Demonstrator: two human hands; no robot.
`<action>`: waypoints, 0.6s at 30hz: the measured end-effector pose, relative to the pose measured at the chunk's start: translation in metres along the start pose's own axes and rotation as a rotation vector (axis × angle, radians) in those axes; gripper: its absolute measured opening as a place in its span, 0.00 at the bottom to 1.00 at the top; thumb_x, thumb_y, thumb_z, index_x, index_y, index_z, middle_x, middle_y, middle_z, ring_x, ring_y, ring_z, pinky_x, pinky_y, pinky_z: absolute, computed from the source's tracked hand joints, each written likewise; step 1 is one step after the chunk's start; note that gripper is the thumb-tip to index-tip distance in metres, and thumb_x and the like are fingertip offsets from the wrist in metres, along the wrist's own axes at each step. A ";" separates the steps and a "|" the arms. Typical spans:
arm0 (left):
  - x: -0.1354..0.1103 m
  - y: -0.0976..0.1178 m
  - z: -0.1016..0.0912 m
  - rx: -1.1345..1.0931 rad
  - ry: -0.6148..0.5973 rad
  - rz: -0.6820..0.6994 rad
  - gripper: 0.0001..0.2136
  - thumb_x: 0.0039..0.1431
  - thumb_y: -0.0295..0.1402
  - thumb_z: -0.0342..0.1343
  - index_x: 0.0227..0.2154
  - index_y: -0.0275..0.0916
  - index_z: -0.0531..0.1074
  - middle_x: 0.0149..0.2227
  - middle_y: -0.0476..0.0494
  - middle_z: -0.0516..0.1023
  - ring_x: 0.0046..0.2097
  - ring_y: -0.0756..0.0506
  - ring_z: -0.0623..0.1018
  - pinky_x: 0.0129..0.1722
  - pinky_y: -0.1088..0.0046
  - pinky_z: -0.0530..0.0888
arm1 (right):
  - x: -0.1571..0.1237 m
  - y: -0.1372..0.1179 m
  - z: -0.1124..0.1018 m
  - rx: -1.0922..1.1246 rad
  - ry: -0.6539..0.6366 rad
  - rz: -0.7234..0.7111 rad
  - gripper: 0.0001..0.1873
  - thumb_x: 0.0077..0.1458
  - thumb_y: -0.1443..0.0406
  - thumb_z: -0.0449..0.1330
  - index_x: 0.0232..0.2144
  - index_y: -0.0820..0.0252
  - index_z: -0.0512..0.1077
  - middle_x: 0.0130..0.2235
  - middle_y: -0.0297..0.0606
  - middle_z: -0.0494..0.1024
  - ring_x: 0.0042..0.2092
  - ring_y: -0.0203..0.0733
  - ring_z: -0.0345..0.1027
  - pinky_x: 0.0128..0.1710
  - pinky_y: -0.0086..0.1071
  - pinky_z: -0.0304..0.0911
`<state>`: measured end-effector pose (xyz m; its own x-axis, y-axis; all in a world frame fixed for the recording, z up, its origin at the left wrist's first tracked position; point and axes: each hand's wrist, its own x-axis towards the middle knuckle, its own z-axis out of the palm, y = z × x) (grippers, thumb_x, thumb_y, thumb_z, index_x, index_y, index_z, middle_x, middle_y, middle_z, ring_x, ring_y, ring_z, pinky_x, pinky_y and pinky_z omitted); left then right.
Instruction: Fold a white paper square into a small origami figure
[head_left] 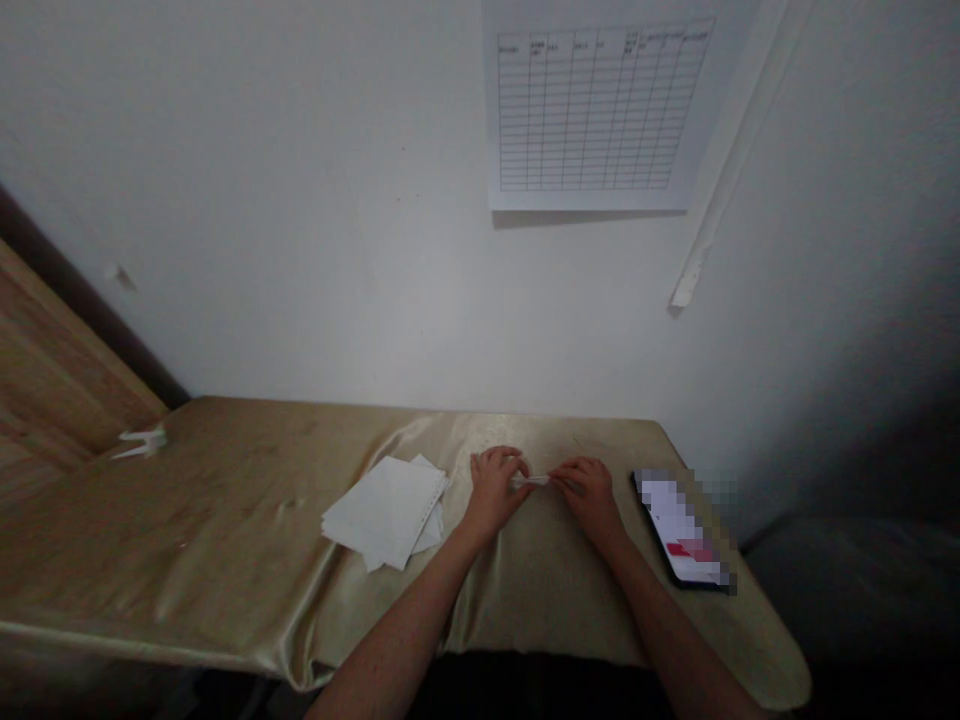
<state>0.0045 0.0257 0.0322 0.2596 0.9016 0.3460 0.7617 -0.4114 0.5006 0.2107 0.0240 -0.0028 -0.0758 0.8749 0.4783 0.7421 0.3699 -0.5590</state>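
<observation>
Here, your left hand (495,490) and your right hand (589,492) meet near the middle of the table (225,520), close to its far edge. Between them they hold one small paper piece (534,481), white and narrow. Each hand pinches one end with the fingertips, and the other fingers are curled in, so both hands are nearly closed around it. The piece lies low, just above the golden cloth or touching it; I cannot tell which. I think you hold it at both ends because such a thin thing bends easily, and two pinches keep it straight and steady.

Just beside your left hand lies a stack of white sheets (386,510), a little fanned out, probably put there so it is easy to reach. The phone (682,530) lies near your right hand with its screen up, apart from the paper, at the right edge of the table. Far at the left edge sits a white folded scrap (142,443), well apart from the hands. A ruled chart (596,110) hangs on the wall above.
</observation>
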 end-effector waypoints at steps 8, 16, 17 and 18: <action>0.000 -0.004 0.002 0.010 -0.037 0.041 0.07 0.59 0.36 0.62 0.40 0.52 0.77 0.55 0.51 0.75 0.61 0.40 0.64 0.65 0.42 0.41 | -0.002 -0.004 -0.005 -0.126 0.003 -0.035 0.09 0.59 0.62 0.59 0.37 0.45 0.80 0.43 0.34 0.80 0.51 0.45 0.65 0.64 0.52 0.34; 0.000 -0.003 0.001 -0.003 -0.123 0.085 0.07 0.60 0.36 0.60 0.42 0.52 0.78 0.52 0.50 0.78 0.61 0.40 0.65 0.65 0.40 0.37 | -0.003 -0.003 -0.012 -0.146 -0.053 -0.031 0.09 0.57 0.64 0.60 0.36 0.42 0.80 0.47 0.31 0.80 0.56 0.48 0.62 0.64 0.59 0.28; 0.000 -0.003 0.001 -0.004 -0.127 0.083 0.08 0.61 0.36 0.60 0.42 0.52 0.78 0.52 0.50 0.78 0.61 0.40 0.65 0.65 0.40 0.37 | -0.003 -0.003 -0.012 -0.149 -0.074 -0.023 0.10 0.56 0.64 0.60 0.35 0.42 0.80 0.48 0.31 0.80 0.57 0.49 0.61 0.63 0.60 0.28; -0.001 -0.003 0.001 -0.005 -0.132 0.080 0.08 0.61 0.37 0.60 0.42 0.52 0.78 0.52 0.50 0.78 0.61 0.40 0.66 0.65 0.39 0.37 | -0.003 -0.003 -0.013 -0.151 -0.096 -0.013 0.10 0.56 0.65 0.61 0.34 0.41 0.80 0.49 0.30 0.80 0.58 0.50 0.60 0.63 0.62 0.27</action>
<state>0.0027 0.0267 0.0295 0.3956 0.8756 0.2773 0.7325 -0.4829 0.4798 0.2173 0.0168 0.0058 -0.1440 0.8988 0.4141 0.8319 0.3366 -0.4412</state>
